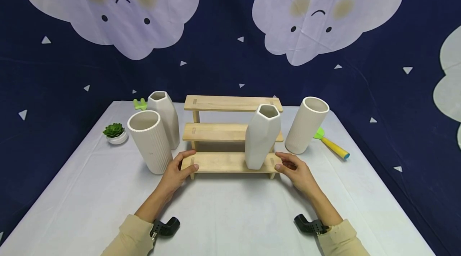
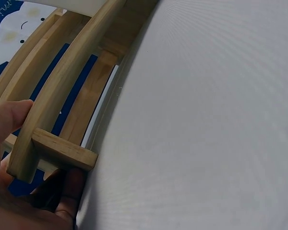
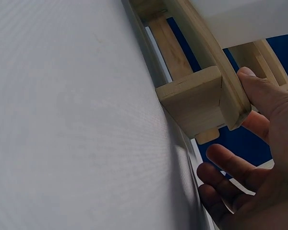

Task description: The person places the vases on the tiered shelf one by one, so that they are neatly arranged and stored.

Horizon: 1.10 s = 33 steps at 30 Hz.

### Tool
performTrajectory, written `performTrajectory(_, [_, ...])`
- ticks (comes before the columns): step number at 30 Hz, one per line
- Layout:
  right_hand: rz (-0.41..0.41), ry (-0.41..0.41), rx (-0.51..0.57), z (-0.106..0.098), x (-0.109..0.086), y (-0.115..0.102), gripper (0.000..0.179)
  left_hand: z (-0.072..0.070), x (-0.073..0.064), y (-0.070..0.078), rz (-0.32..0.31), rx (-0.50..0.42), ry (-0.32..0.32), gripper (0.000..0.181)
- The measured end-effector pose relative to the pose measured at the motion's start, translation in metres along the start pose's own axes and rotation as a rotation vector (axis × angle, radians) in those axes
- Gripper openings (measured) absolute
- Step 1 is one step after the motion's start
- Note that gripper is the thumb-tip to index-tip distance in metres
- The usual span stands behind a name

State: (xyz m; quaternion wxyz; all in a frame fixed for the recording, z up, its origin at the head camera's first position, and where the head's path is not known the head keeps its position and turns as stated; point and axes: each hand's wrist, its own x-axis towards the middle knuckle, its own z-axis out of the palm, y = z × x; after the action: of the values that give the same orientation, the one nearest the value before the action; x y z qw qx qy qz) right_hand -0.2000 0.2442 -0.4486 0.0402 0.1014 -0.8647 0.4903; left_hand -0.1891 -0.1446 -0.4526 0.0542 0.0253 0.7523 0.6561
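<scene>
A three-tier wooden display stand stands mid-table. At the left end of its lowest board, my left hand grips it, thumb on top; the left wrist view has the other fingers low beside the end leg. My right hand holds the board's right end between thumb and index finger, while its remaining fingers curl loosely below the board in the right wrist view. A white faceted vase stands upright on the lowest tier, towards the right, untouched by either hand.
Left of the stand are a ribbed white vase, a second faceted vase and a small potted succulent. A green rake head shows behind. On the right are another white cylindrical vase and a yellow-handled tool.
</scene>
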Motion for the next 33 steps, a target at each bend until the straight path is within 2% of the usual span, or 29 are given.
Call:
performTrajectory(10, [0.013, -0.008, -0.012, 0.0, 0.001, -0.001, 0.046, 0.002, -0.003, 0.003, -0.007, 0.015, 0.02, 0.053])
performTrajectory(22, [0.022, -0.007, -0.018, -0.001, 0.0, -0.001, 0.045, 0.0, -0.011, 0.008, -0.007, 0.014, 0.008, 0.057])
performTrajectory(30, [0.027, -0.012, -0.004, 0.0, 0.0, 0.0, 0.045, 0.001, -0.018, 0.011, -0.005, 0.058, 0.054, 0.054])
performTrajectory(33, [0.039, -0.015, -0.003, 0.0, -0.001, -0.007, 0.045, 0.0, -0.02, 0.011, -0.005, 0.073, 0.058, 0.054])
